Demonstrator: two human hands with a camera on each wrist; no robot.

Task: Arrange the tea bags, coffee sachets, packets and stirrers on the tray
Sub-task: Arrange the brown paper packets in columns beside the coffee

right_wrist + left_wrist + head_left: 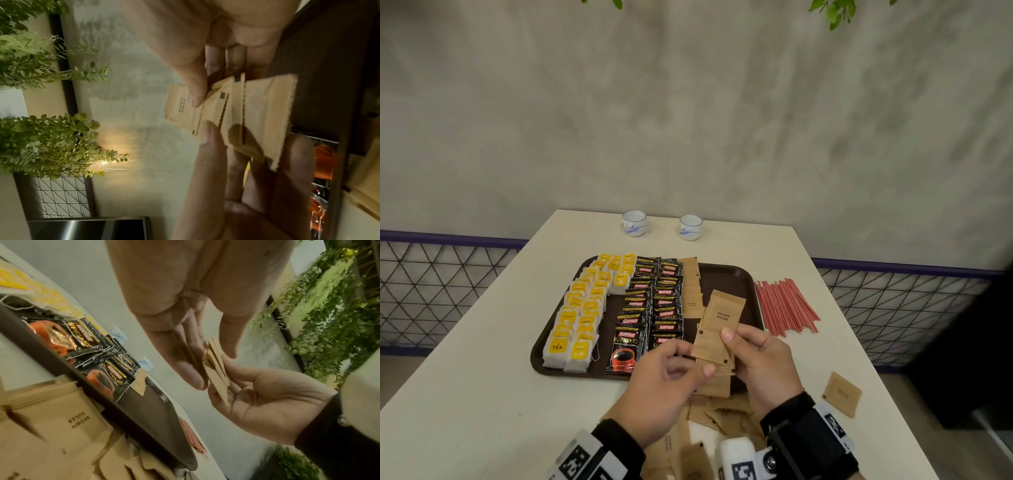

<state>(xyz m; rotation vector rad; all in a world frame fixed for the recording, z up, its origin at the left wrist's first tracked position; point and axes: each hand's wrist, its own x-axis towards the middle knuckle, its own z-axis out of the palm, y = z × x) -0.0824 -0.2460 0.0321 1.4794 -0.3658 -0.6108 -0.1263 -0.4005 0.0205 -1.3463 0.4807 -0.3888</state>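
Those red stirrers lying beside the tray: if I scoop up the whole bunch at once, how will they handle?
The red stirrers are thin, round-looking sticks lying loose on the table, so they will probably roll and splay when nudged. They look light and likely bendy. Grabbed mid-length, some may slip out.

Fanned brown sugar packets [717, 329] held above brown tray [744, 284], tea bags [582, 308], coffee sachets [650, 301] in rows, red stirrers [786, 306] beside
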